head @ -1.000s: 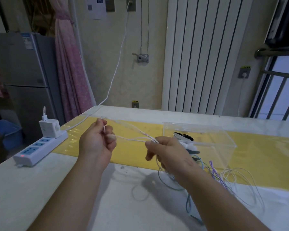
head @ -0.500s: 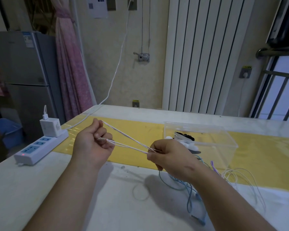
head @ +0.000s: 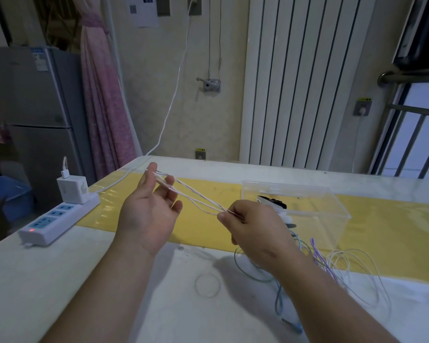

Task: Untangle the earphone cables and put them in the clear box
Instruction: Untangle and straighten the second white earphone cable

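A pale cable (head: 196, 198) is stretched in several strands above the worktop (head: 109, 293), between the two hands. At its far end the strands are looped over the fingertips of the left hand (head: 146, 216), which is spread, palm turned inward, fingers nearly straight. At its near end the strands are gathered and pinched between thumb and forefinger of the right hand (head: 253, 231), the other fingers being curled beneath.

Just right of that hand a clear box (head: 332, 211) is set on a yellow strip (head: 394, 231) laid across the worktop. A black-and-white item (head: 273, 203) is seen at the box's left end; whether it lies inside cannot be told. In front of the box a tangle (head: 318, 256) of blue, purple and white cables is spread on the worktop, partly hidden by the right forearm.

Well to the left, at the worktop's edge, a power strip (head: 57, 219) is placed, with a white charger (head: 72, 190) plugged into it.
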`<act>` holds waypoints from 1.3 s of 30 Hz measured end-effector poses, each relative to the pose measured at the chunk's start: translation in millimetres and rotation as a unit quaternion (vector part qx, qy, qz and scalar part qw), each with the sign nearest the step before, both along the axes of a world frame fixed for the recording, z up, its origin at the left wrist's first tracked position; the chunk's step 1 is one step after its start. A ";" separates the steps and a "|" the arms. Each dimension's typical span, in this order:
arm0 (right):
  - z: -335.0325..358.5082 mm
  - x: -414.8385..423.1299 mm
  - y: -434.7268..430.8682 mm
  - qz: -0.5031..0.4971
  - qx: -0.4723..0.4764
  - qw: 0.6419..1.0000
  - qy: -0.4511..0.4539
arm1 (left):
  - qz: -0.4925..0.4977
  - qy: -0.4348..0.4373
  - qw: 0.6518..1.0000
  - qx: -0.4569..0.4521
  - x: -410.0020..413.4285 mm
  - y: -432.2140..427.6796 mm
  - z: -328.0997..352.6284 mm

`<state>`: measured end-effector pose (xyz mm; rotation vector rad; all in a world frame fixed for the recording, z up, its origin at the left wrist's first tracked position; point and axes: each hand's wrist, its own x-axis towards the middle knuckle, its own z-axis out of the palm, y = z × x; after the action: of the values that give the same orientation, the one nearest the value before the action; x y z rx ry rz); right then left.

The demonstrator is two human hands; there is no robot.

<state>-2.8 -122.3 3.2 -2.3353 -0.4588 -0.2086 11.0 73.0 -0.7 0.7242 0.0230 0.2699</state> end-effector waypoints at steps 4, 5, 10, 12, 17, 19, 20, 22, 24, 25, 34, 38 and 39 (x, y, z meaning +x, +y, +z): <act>0.4 -1.5 0.2 -0.015 -0.024 0.999 -0.014 | 0.029 0.037 0.999 -0.020 4.1 1.5 -2.0; 0.2 -1.1 0.1 -0.017 -0.027 0.999 -0.016 | 0.036 0.050 0.998 -0.021 4.1 2.2 -2.1; -0.2 -0.6 -1.9 -0.003 -0.041 0.999 -0.021 | 0.063 0.073 0.995 -0.024 5.1 5.0 -3.2; 0.2 -1.9 -2.3 0.012 -0.042 0.999 -0.024 | 0.071 0.079 0.994 -0.035 5.8 8.5 -4.8; -1.4 -1.4 -2.0 0.045 -0.051 0.997 -0.047 | 0.088 0.085 0.992 -0.040 5.3 11.7 -6.9; -2.3 -0.7 -2.2 0.046 -0.062 0.996 -0.051 | 0.092 0.085 0.991 -0.043 5.3 11.5 -6.8; -2.2 -0.8 -2.4 0.044 -0.064 0.996 -0.051 | 0.095 0.085 0.991 -0.045 5.2 11.6 -6.6; -1.7 -1.4 -2.3 0.044 -0.072 0.995 -0.061 | 0.108 0.087 0.989 -0.051 4.7 12.3 -6.3; -1.1 -2.0 -1.8 0.045 -0.079 0.993 -0.073 | 0.121 0.088 0.987 -0.062 4.5 13.1 -6.1; -1.6 -1.8 -1.7 0.044 -0.079 0.993 -0.074 | 0.126 0.088 0.986 -0.067 4.7 13.7 -6.2; 0.2 0.0 -1.1 0.021 -0.069 0.997 -0.014 | 0.118 0.089 0.985 -0.086 4.5 21.6 -10.0; 3.0 -1.8 -4.2 0.016 -0.080 0.997 -0.007 | 0.123 0.090 0.986 -0.066 2.4 21.2 -6.3; 2.9 -2.4 -4.2 0.020 -0.078 0.997 0.001 | 0.134 0.098 0.985 -0.051 2.1 19.7 -5.0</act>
<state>-5.2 -126.4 6.1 -2.4766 -0.5384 -0.1566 13.0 92.7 -5.7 0.6430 0.3217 0.4504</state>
